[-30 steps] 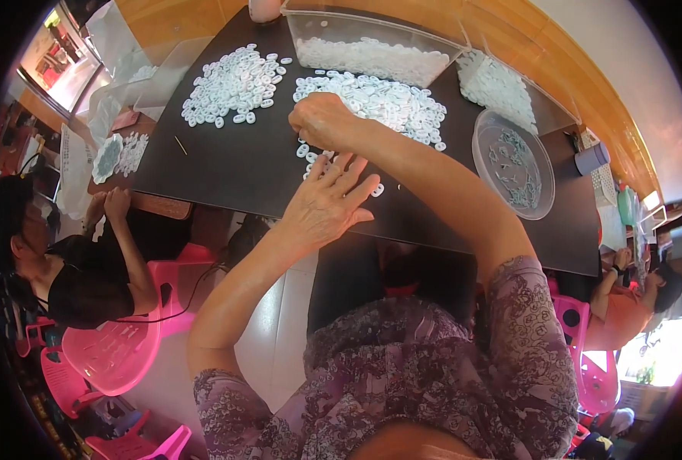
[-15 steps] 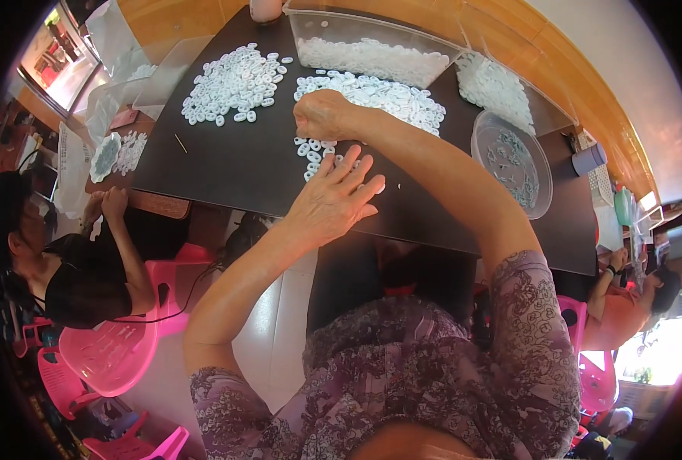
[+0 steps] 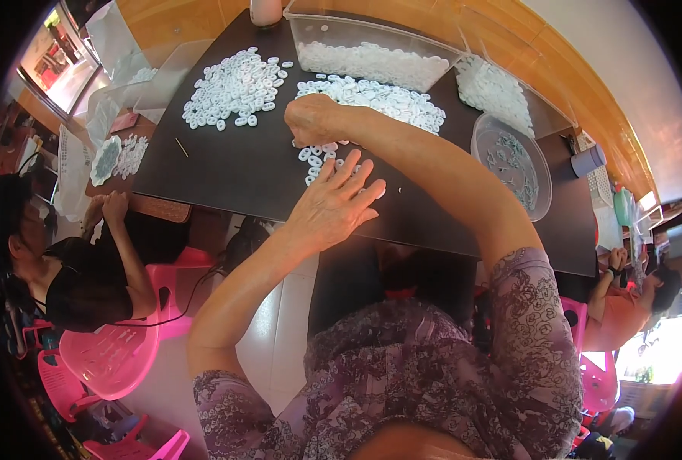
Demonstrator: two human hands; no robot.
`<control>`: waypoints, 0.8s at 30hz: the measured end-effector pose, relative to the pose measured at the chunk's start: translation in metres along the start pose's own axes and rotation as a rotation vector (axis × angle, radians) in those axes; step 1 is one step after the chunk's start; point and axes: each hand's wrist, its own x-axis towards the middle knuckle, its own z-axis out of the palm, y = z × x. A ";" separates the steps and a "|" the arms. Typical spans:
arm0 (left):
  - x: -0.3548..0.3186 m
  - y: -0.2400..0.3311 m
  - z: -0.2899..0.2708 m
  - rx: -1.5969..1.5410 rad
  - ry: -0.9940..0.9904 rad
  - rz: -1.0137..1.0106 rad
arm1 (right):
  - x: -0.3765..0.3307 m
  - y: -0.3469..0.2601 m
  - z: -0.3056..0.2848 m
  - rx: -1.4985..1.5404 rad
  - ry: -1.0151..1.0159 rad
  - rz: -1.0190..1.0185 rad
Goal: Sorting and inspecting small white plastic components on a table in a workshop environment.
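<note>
My right hand (image 3: 310, 121) reaches across the front of the middle heap (image 3: 398, 103) of small white oval pieces. Its fingers curl under into a closed shape, and whatever they hold is hidden. Below it, on the dark table (image 3: 226, 172), lies a smaller cluster of white oval pieces (image 3: 314, 157), some showing holes. My left hand (image 3: 337, 199) rests over the near side of that cluster, palm down with fingers spread. A small bit of white shows by its index fingertip; I cannot tell what it is. Another heap of oval pieces (image 3: 237, 88) sits to the left.
Behind the heaps stands a clear bin (image 3: 372, 34) of white pieces, with another clear bin (image 3: 559, 115) at right. A round clear tub (image 3: 542, 188) holds small greenish pieces. A grey cup (image 3: 588, 161) is at far right; a thin stick (image 3: 181, 147) lies left. A person (image 3: 88, 268) sits left.
My right hand has shifted slightly left and a little down, still curled. The left hand stays spread in nearly the same place.
</note>
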 end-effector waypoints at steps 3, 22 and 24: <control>0.000 -0.001 0.002 -0.009 0.020 -0.012 | 0.001 0.004 0.007 0.034 0.037 0.034; -0.022 -0.032 -0.018 0.138 0.046 -0.041 | -0.043 0.033 0.013 0.311 0.462 0.116; -0.024 -0.035 -0.022 0.145 0.047 -0.035 | -0.047 0.033 0.013 0.322 0.479 0.125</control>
